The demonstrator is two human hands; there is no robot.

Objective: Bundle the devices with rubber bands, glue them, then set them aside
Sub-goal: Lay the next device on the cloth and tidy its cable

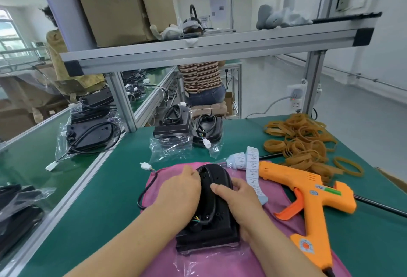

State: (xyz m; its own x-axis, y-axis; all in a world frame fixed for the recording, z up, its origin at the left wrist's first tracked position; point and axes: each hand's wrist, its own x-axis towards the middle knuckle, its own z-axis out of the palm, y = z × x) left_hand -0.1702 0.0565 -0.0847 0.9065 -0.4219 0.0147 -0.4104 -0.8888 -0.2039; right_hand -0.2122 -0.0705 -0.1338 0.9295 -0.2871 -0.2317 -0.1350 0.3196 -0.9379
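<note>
Looking down, we see a black plastic device with a rounded far end and a squared base [211,217] lying on a pink cloth [275,228] spread over the green work mat [105,199]. It seems to sit on a second black unit and on a clear plastic bag [198,263]; we cannot tell exactly how many are stacked. A black cable [146,188] leaves its left side, loops over the cloth and ends in a white plug [145,165]; thin coloured wires show near its base. Our left hand [178,191] curls around the device's left edge, fingers pressed against it. Our right hand [237,197] grips the right side, thumb laid across the top. Just right of the cloth lies an orange glue gun [308,197], with a strip of white printed labels [252,171] beside it. Farther right, a heap of tan rubber bands [301,142] covers the mat. Beyond the cloth, more bagged black devices [187,129] stand together.
</note>
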